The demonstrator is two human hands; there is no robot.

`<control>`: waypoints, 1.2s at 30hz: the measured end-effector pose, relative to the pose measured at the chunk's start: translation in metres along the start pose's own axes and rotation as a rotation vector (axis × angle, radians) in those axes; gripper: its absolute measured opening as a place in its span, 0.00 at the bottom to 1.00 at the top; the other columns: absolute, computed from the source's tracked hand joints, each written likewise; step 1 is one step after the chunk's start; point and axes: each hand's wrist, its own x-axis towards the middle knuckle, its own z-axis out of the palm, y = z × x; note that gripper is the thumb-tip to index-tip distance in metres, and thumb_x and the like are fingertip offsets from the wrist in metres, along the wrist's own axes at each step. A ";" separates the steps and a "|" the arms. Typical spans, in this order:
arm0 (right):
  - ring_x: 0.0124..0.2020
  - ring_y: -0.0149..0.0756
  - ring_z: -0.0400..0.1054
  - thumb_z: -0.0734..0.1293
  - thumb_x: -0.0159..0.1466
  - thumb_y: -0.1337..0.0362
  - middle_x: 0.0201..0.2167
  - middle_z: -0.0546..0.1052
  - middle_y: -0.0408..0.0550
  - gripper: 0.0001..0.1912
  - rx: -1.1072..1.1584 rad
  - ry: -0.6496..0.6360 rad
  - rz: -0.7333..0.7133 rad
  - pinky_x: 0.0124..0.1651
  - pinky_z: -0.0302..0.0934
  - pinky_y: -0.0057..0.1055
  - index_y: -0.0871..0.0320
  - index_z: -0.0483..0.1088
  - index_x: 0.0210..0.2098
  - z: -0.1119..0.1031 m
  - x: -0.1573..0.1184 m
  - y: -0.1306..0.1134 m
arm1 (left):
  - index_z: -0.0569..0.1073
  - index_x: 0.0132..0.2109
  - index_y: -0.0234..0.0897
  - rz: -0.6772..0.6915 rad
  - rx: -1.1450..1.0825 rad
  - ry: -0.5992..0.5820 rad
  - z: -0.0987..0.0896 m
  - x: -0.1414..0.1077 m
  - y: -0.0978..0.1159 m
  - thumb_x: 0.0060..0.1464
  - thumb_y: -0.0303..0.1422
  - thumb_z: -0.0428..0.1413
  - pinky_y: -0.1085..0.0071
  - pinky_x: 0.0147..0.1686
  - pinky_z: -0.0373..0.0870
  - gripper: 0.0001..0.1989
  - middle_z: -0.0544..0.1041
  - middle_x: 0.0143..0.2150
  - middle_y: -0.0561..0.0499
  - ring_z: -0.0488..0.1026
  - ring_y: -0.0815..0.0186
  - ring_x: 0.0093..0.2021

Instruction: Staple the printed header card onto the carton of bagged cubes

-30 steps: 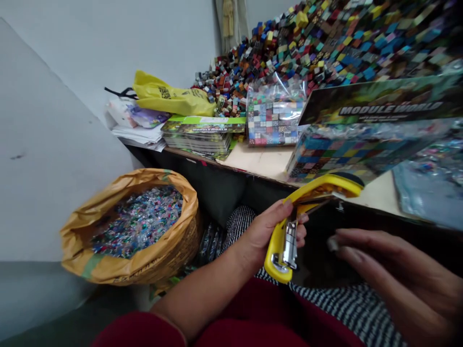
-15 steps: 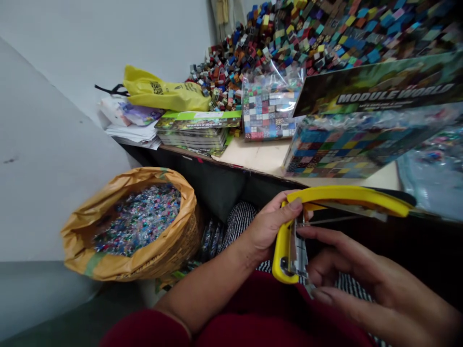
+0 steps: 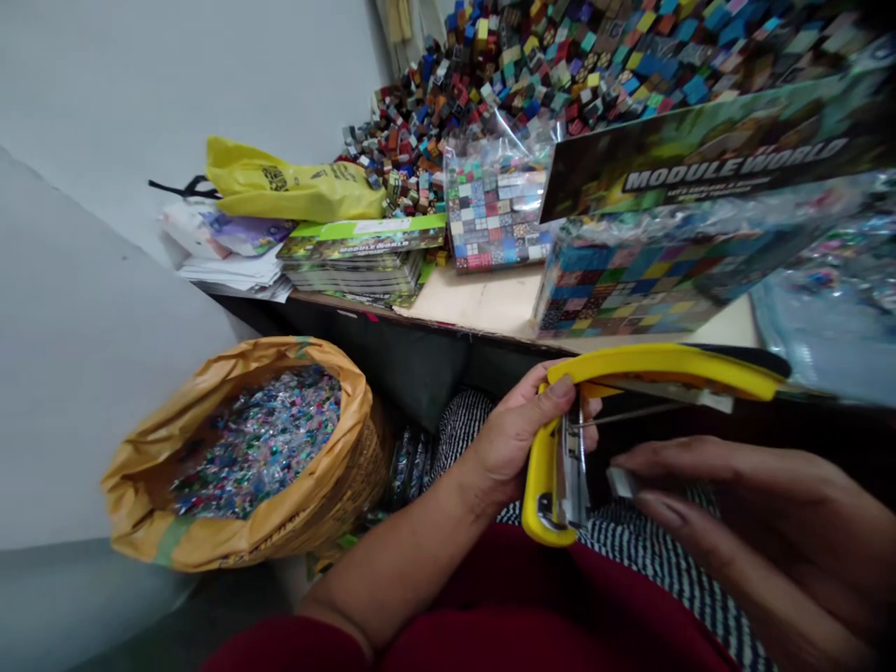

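My left hand (image 3: 522, 434) is closed round the hinge end of a yellow stapler (image 3: 550, 485). The stapler is swung wide apart: its top arm (image 3: 665, 364) points to the right, while the base with the metal staple channel (image 3: 572, 471) points down towards my lap. Just right of the channel, my right hand (image 3: 756, 513) pinches a short silvery strip of staples (image 3: 622, 482) between thumb and forefinger. The strip is clear of the stapler. A thin metal rod (image 3: 630, 413) runs from the hinge along the top arm.
An orange-brown sack (image 3: 350, 411) of shiny plastic bits stands on the left. On the table (image 3: 483, 301) are a pile of coloured cubes (image 3: 560, 65), bagged cube packs (image 3: 630, 275), a stack of printed cards (image 3: 357, 261) and a yellow bag (image 3: 294, 187).
My right hand has drawn back to the right from the staple channel, with the strip of staples now plainly between its fingers. The left hand keeps hold of the stapler. The view has shifted slightly.
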 end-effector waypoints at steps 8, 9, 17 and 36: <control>0.46 0.36 0.72 0.66 0.65 0.71 0.42 0.78 0.40 0.14 -0.146 0.001 -0.177 0.48 0.67 0.36 0.47 0.70 0.47 0.013 0.011 0.009 | 0.73 0.44 0.34 0.020 -0.073 0.134 0.010 0.007 -0.008 0.48 0.35 0.67 0.78 0.33 0.70 0.18 0.75 0.33 0.51 0.72 0.71 0.31; 0.46 0.36 0.72 0.66 0.65 0.71 0.43 0.78 0.40 0.14 -0.173 -0.020 -0.204 0.48 0.67 0.37 0.47 0.70 0.47 0.012 0.012 0.011 | 0.73 0.44 0.34 0.018 -0.073 0.142 0.011 0.007 -0.008 0.48 0.35 0.66 0.78 0.32 0.69 0.17 0.75 0.32 0.51 0.72 0.72 0.30; 0.43 0.36 0.72 0.66 0.65 0.74 0.43 0.79 0.44 0.15 -0.351 0.014 -0.350 0.45 0.64 0.38 0.51 0.70 0.49 0.010 0.020 0.011 | 0.73 0.44 0.34 0.028 -0.070 0.158 0.011 0.008 -0.008 0.47 0.34 0.67 0.77 0.36 0.69 0.19 0.75 0.35 0.52 0.73 0.72 0.32; 0.45 0.29 0.69 0.60 0.70 0.66 0.45 0.72 0.45 0.12 -0.379 -0.009 -0.296 0.48 0.65 0.23 0.53 0.71 0.50 0.016 0.010 0.016 | 0.69 0.45 0.37 0.059 -0.040 0.113 0.006 0.007 -0.006 0.44 0.40 0.69 0.80 0.29 0.65 0.25 0.72 0.32 0.54 0.69 0.75 0.26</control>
